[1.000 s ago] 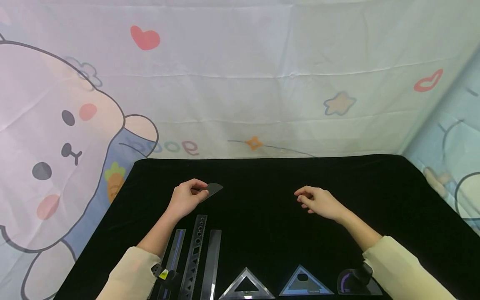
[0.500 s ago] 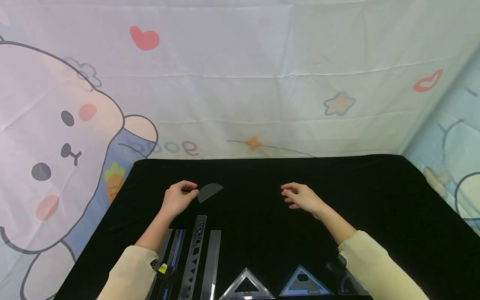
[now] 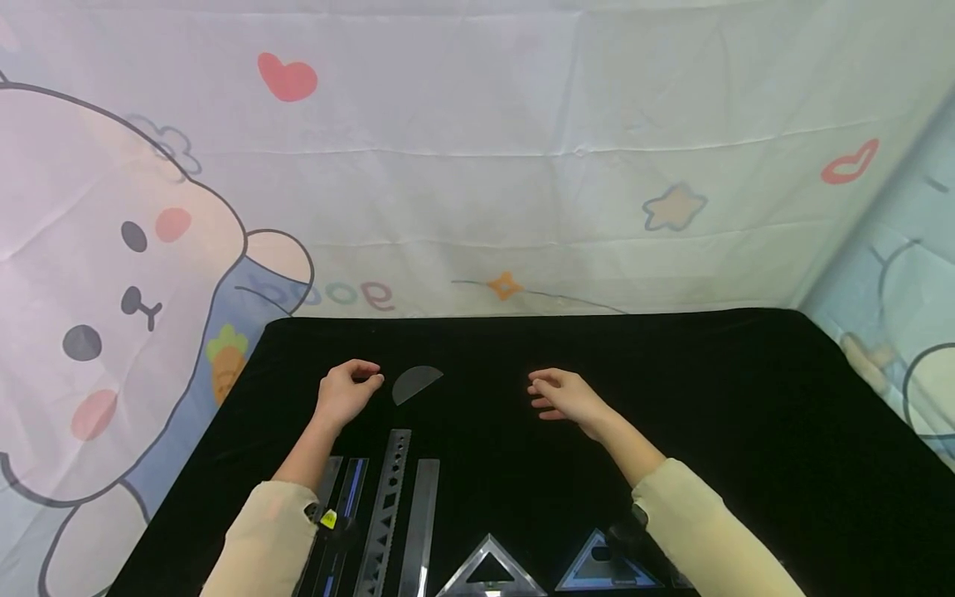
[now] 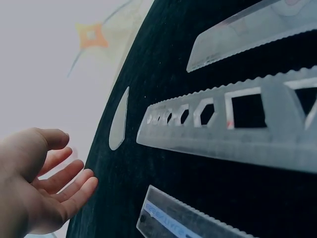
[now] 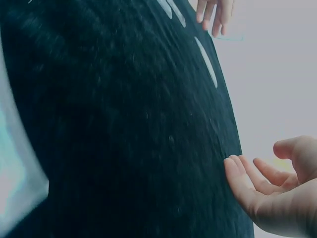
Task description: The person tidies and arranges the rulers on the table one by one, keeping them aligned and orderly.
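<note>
A clear half-round plate (image 3: 418, 385), shaped like a protractor, lies flat on the black cloth (image 3: 477, 348) toward the back. My left hand (image 3: 348, 392) hovers just left of it, fingers loosely bent and holding nothing. In the left wrist view the same plate (image 4: 119, 120) shows a gap from the left hand (image 4: 44, 183). Over the cloth to the right is my right hand (image 3: 570, 398), relaxed, with nothing in its fingers. The right wrist view shows that hand (image 5: 277, 188) with its thumb apart from the fingers.
Several rulers stand side by side at front left, among them a stencil ruler (image 3: 384, 514) with cut-out shapes and a plain ruler (image 3: 421, 526). A clear set square (image 3: 455, 584) and a blue-edged set square (image 3: 578, 576) lie at the front; the right sleeve (image 3: 701, 522) partly covers the latter.
My left hand has let go of the half-round plate and drawn back to the left. The right hand has moved left toward the middle.
</note>
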Tool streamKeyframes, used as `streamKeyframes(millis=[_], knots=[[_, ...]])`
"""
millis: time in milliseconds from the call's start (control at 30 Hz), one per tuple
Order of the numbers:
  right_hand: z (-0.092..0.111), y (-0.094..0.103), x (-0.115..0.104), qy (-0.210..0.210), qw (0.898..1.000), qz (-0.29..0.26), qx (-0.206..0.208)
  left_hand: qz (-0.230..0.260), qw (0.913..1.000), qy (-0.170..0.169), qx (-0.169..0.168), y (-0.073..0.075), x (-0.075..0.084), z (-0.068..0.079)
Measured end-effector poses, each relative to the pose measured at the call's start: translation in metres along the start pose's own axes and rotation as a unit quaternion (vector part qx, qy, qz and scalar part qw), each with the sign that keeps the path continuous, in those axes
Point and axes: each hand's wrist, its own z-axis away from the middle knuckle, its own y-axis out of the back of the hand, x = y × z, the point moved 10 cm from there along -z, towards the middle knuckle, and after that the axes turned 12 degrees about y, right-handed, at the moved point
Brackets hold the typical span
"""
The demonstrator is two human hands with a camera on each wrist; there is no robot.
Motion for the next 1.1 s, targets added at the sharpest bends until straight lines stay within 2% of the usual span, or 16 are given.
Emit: streamKeyframes(millis=[333, 533, 700, 833, 1100], knots=[[-0.015, -0.031, -0.006, -0.02, 0.997, -0.075, 0.02, 0.007, 0.9997, 0.022, 0.001, -0.006, -0.01, -0.013], [-0.022, -0.046, -0.003, -0.029, 0.992, -0.116, 0.033, 0.025, 0.9987, 0.04, -0.021, -0.009, -0.014, -0.02], [-0.028, -0.054, -0.001, -0.036, 0.987, -0.152, 0.048, 0.023, 0.9983, 0.045, -0.029, -0.009, -0.013, -0.026], [-0.033, -0.063, -0.001, -0.041, 0.986, -0.155, 0.047, 0.018, 0.9978, 0.051, -0.038, -0.013, -0.009, -0.029], [-0.044, -0.079, -0.004, -0.054, 0.978, -0.197, 0.051, 0.037, 0.9939, 0.062, -0.083, -0.027, 0.001, -0.033]])
